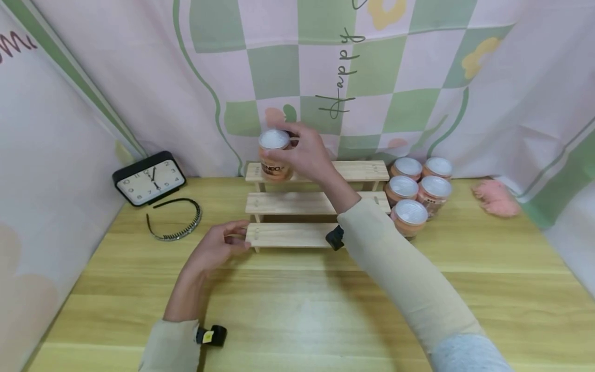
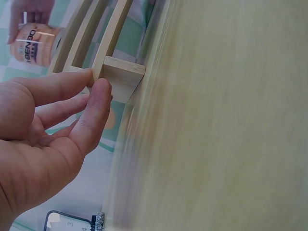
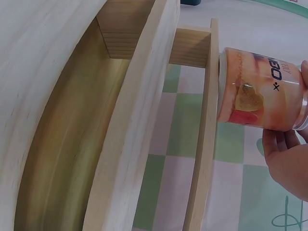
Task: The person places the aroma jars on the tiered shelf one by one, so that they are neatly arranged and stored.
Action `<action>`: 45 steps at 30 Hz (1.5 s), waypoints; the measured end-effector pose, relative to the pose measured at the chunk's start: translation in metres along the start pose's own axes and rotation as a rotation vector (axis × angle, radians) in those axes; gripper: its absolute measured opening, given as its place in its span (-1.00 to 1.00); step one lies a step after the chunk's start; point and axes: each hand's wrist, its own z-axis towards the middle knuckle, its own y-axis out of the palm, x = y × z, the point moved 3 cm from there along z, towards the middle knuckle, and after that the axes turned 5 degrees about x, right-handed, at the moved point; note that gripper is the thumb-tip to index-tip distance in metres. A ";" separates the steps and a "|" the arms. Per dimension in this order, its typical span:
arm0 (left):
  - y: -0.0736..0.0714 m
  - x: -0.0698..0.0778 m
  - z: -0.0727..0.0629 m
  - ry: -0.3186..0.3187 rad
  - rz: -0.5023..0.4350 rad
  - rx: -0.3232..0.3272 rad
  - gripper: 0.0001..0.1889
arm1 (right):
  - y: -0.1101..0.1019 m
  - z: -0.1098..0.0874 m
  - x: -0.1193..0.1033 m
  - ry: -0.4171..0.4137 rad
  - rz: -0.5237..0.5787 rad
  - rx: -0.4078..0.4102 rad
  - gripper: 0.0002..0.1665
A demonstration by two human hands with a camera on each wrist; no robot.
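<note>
A three-step wooden display rack [image 1: 297,203] stands on the table against the back cloth. My right hand [image 1: 310,155] grips a peach-coloured jar [image 1: 274,169] with a clear lid near its top. The jar is upright at the left end of the top step, its base right at the board in the right wrist view. My left hand [image 1: 217,249] pinches the left end of the lowest step between thumb and fingers. In the left wrist view, the fingertips [image 2: 100,91] press at that board's corner.
Several similar jars [image 1: 434,194] cluster right of the rack, close against it. A pink fluffy item [image 1: 496,198] lies farther right. At left stand a black-framed clock [image 1: 151,178] and, before it, a dark beaded headband [image 1: 197,217]. A checked cloth [image 1: 321,67] hangs behind.
</note>
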 end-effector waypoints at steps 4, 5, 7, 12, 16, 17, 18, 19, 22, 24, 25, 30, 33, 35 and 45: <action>0.000 -0.001 0.001 -0.004 0.003 -0.001 -0.38 | 0.000 0.002 0.002 0.014 -0.014 0.004 -0.18; 0.000 -0.001 0.001 -0.001 0.004 -0.004 -0.38 | 0.001 0.002 0.003 0.009 -0.016 0.002 -0.18; 0.000 -0.001 0.001 0.002 0.003 -0.005 -0.38 | 0.002 0.003 0.003 0.000 -0.016 -0.001 -0.17; -0.001 0.001 0.000 0.011 -0.002 -0.012 -0.38 | 0.007 0.007 0.005 -0.037 -0.012 0.009 -0.16; -0.001 0.001 0.000 0.015 -0.005 -0.017 -0.37 | 0.011 0.009 0.007 -0.058 -0.009 0.025 -0.16; -0.001 0.001 -0.001 0.014 -0.003 -0.016 -0.37 | 0.012 0.010 0.007 -0.062 -0.009 0.027 -0.16; -0.001 0.001 -0.001 0.014 -0.003 -0.016 -0.37 | 0.013 0.010 0.007 -0.062 -0.010 0.030 -0.16; -0.001 0.001 -0.001 0.014 -0.002 -0.015 -0.38 | 0.013 0.010 0.008 -0.062 -0.010 0.032 -0.16; -0.001 0.001 -0.001 0.014 0.003 -0.014 -0.38 | 0.013 0.010 0.008 -0.050 -0.011 0.038 -0.16; -0.001 0.001 -0.001 0.010 0.004 -0.013 -0.38 | 0.013 0.010 0.007 -0.039 -0.009 0.038 -0.17; -0.001 0.001 -0.001 0.006 0.003 -0.013 -0.38 | 0.013 0.010 0.007 -0.033 -0.010 0.037 -0.16; 0.000 0.002 -0.001 -0.009 -0.005 -0.011 -0.38 | 0.011 0.009 0.006 -0.029 -0.004 0.041 -0.16; 0.000 0.003 -0.002 -0.012 -0.007 -0.012 -0.38 | 0.009 0.008 0.004 -0.035 0.009 0.046 -0.16; 0.000 0.003 -0.002 -0.015 -0.007 -0.008 -0.38 | 0.007 0.006 0.004 -0.039 0.013 0.052 -0.16; 0.001 0.004 -0.002 -0.011 -0.013 -0.006 -0.37 | -0.004 -0.006 0.005 -0.044 -0.047 0.087 -0.13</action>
